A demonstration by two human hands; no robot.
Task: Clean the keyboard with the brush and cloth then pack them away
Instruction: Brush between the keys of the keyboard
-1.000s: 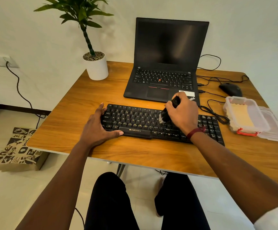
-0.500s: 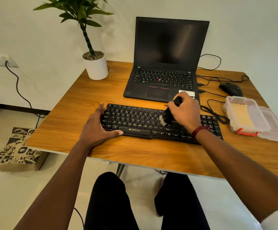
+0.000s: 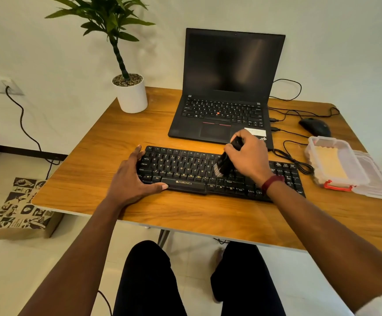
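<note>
A black keyboard (image 3: 185, 169) lies across the middle of the wooden table (image 3: 94, 169). My right hand (image 3: 248, 156) grips a black brush (image 3: 225, 161) whose pale bristles touch the keys right of centre. My left hand (image 3: 131, 179) holds the keyboard's left end, fingers over its far corner and thumb along the front edge by the space bar. A yellow cloth (image 3: 329, 160) lies inside an open clear plastic box (image 3: 314, 179) at the right.
An open black laptop (image 3: 226, 87) stands behind the keyboard. A white potted plant (image 3: 131, 96) is at the back left, a black mouse (image 3: 315, 126) and cables (image 3: 292, 156) at the back right. The box's clear lid (image 3: 377, 179) lies beside it. A patterned bag (image 3: 18, 208) sits on the floor.
My right hand has swept the brush slightly right and back left over the right-of-centre keys. My left hand has stayed on the keyboard's left end.
</note>
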